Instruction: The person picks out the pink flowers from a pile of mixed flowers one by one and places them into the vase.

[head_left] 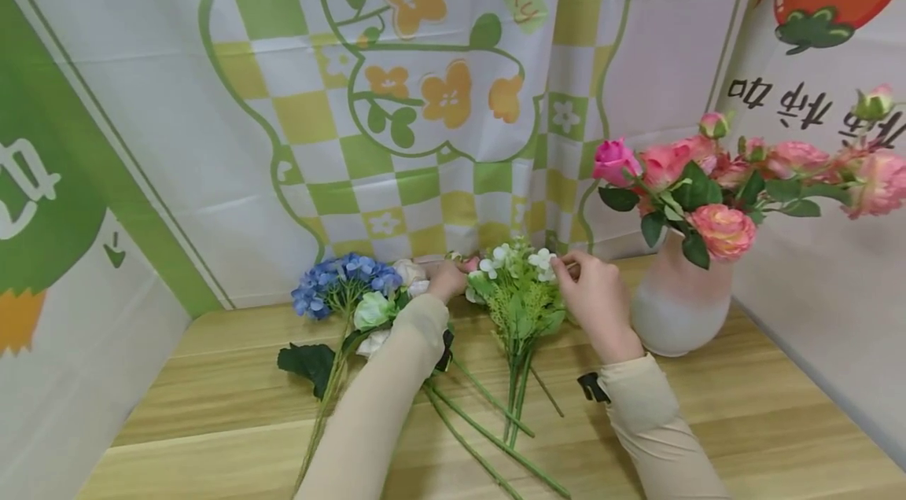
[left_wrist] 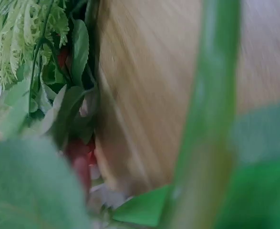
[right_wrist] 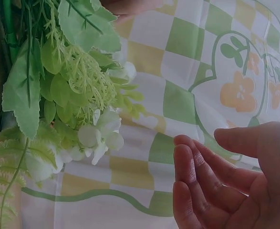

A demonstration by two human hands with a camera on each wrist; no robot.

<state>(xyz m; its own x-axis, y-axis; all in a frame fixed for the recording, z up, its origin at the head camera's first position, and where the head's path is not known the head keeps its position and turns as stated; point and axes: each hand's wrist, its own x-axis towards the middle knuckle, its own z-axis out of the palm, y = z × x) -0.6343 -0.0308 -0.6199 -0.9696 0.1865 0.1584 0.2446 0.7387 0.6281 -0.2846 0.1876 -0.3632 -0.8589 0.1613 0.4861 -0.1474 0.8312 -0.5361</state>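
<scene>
A bunch of white flowers with light-green foliage (head_left: 520, 303) lies on the table between the two hands, its stems toward the front. My right hand (head_left: 598, 295) is at its right side. In the right wrist view this hand (right_wrist: 221, 181) has loosely bent fingers with nothing between them, apart from the white blossoms (right_wrist: 101, 136). My left hand (head_left: 447, 281) reaches to the back, beside a pink flower (head_left: 469, 264) at the bunch's left. Leaves and blur hide most of its fingers (left_wrist: 81, 169) in the left wrist view; whether they grip a flower cannot be told.
Blue hydrangea (head_left: 347, 280), a pale green flower (head_left: 375, 311) and white flowers lie left on the wooden table (head_left: 233, 382). Loose green stems (head_left: 488, 429) cross the front. At right stands a pink-white vase (head_left: 679, 303) with pink roses (head_left: 722, 231). A printed curtain (head_left: 453, 170) hangs behind.
</scene>
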